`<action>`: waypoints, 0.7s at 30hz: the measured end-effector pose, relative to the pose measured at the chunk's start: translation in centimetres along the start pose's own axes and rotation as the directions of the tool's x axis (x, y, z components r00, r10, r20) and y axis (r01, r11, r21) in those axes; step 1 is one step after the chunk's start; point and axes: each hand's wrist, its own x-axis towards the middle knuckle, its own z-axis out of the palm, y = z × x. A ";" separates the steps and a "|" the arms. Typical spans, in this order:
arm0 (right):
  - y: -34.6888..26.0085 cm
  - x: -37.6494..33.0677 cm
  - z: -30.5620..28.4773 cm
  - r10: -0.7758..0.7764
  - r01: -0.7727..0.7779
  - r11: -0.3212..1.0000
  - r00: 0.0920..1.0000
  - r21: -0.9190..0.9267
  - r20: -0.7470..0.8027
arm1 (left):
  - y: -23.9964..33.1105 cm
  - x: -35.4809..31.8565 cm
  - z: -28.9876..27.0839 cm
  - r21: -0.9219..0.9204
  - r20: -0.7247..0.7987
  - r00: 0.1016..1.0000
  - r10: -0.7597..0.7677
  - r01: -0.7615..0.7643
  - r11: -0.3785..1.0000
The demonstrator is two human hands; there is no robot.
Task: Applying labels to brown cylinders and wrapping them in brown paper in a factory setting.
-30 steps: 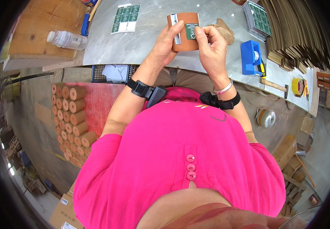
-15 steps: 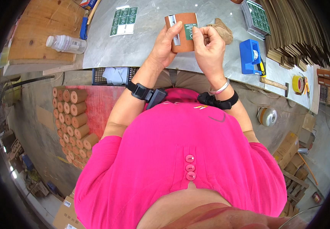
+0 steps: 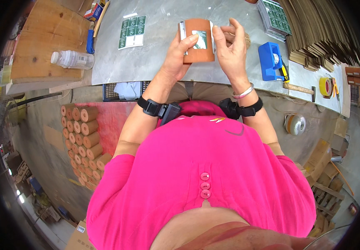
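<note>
My left hand [image 3: 178, 54] grips a reddish-brown roll [image 3: 203, 55] from its left side, thumb laid over the front. The roll is held upright above the grey tabletop. A green and white label [image 3: 200, 40] sits on its front face, shining in the light. My right hand [image 3: 232, 48] is beside the roll's right edge with its fingers apart; whether the thumb touches that edge, I cannot tell. Behind this hand a brown crumpled item [image 3: 247, 40] is mostly hidden. A sheet of green labels [image 3: 133, 30] lies to the left, its lower part partly bare.
To the right stand a blue tape dispenser [image 3: 268, 62], a stack of label sheets [image 3: 275, 20], piled cardboard [image 3: 313, 31], a hammer [image 3: 298, 88] and yellow tape [image 3: 325, 86]. A clear bottle [image 3: 73, 59] lies at left. Several brown rolls [image 3: 89, 127] are stacked below the table.
The roll has turned so the label faces front and the silvery strip is at the left edge. My right hand has come off the label, its fingers spreading.
</note>
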 end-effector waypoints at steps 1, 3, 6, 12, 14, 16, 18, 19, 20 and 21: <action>0.3 0.3 -0.1 0.005 -0.006 1.000 0.992 0.006 0.129 | 0.1 0.0 0.0 -0.069 -0.051 0.994 -0.099 0.095 0.993; 0.8 0.5 -0.4 -0.067 0.060 0.998 0.943 0.032 0.326 | 0.0 -0.4 0.4 -0.204 -0.072 0.963 -0.259 0.240 0.949; 1.0 0.7 -0.6 -0.002 -0.018 0.998 0.949 0.060 0.315 | 0.5 -0.6 0.8 0.015 0.032 0.961 -0.276 0.276 0.961; -3.9 3.4 -3.6 0.254 -0.040 0.882 0.879 -0.469 0.403 | 0.8 -0.2 0.7 -0.106 0.253 0.885 -0.390 0.426 0.899; -7.4 5.1 -6.3 -0.166 0.294 0.878 0.927 -0.378 0.336 | 0.7 -0.4 0.0 -0.150 0.225 0.896 -0.382 0.420 0.895; -11.4 7.4 -10.4 -0.483 0.534 0.712 0.844 -0.455 0.234 | 0.8 -0.7 -1.1 -0.203 0.197 0.908 -0.370 0.407 0.891; -15.5 12.6 -16.9 -0.692 0.600 0.380 0.689 -0.704 0.215 | 1.8 -1.0 -2.5 -0.261 0.187 0.921 -0.343 0.383 0.886; -17.3 15.4 -20.1 -0.770 0.549 0.290 0.620 -0.784 0.149 | 2.2 -1.2 -3.2 -0.250 0.133 0.929 -0.344 0.367 0.896; -18.8 18.5 -23.2 -0.800 0.451 0.211 0.590 -0.867 0.112 | 2.7 -1.6 -3.8 -0.253 0.091 0.940 -0.330 0.342 0.905; -20.0 21.2 -26.5 -0.708 0.319 0.300 0.706 -0.899 0.014 | 3.2 -1.9 -4.4 -0.262 0.074 0.949 -0.306 0.315 0.912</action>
